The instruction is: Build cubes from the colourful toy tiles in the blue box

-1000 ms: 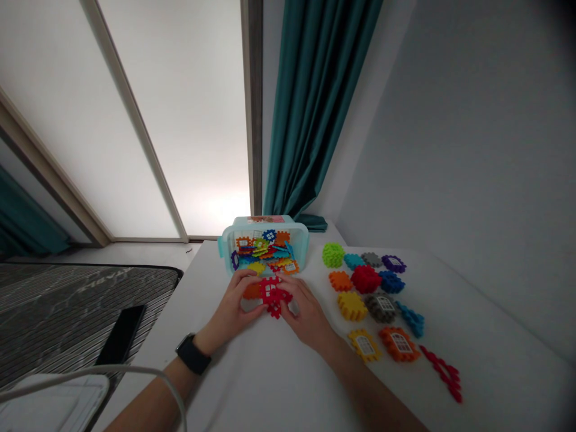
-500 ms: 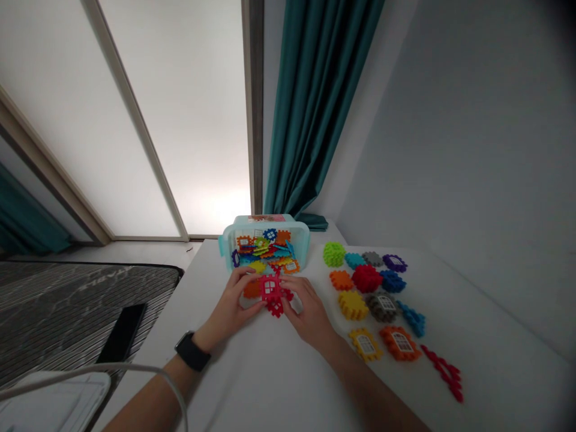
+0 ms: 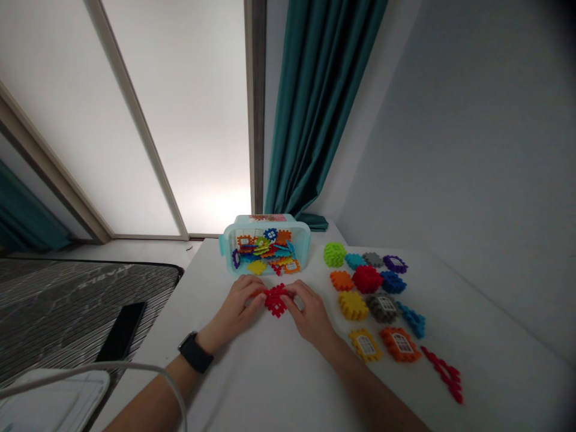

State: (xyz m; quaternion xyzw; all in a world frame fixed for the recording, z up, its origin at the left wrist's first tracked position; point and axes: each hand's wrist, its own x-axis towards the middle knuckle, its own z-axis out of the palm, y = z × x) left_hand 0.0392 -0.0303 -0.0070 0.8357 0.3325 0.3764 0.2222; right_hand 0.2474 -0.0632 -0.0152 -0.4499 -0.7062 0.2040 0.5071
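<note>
Far left, dark phone-like slab (image 3: pixel 121 331) off the table's edge; pale cable (image 3: pixel 135 365) crosses in front. Black watch (image 3: pixel 195 352) on the left wrist. Teal bin (image 3: pixel 228 252) stands at the back of the white table (image 3: pixel 270 378), open side facing the person, lots of mixed toothed pieces inside. Left hand (image 3: pixel 238 305): thumb and fingertips drawn close at the left edge of the red pieces (image 3: pixel 276 305); can't tell if they really pinch. Red pieces sit between the hands, just in front of the bin, near mid-table; count unclear, fingers cover part. Right hand (image 3: pixel 308 309): thumb and fingers pinch their right edge.

Right of the hands, done part: single-colour groups set out in loose rows. Lime stack (image 3: pixel 334 255), orange piece (image 3: pixel 341 280), yellow stack (image 3: pixel 353 305), yellow window piece (image 3: pixel 365 345), red stack (image 3: pixel 366 279), grey stack (image 3: pixel 382 307), blue stack (image 3: pixel 393 282), purple piece (image 3: pixel 395 263), orange window stack (image 3: pixel 400 344); red strip (image 3: pixel 444 375) farthest right.

Judgement: partway along. Many groups laid out; red pieces in hand not placed, bin contents left.
</note>
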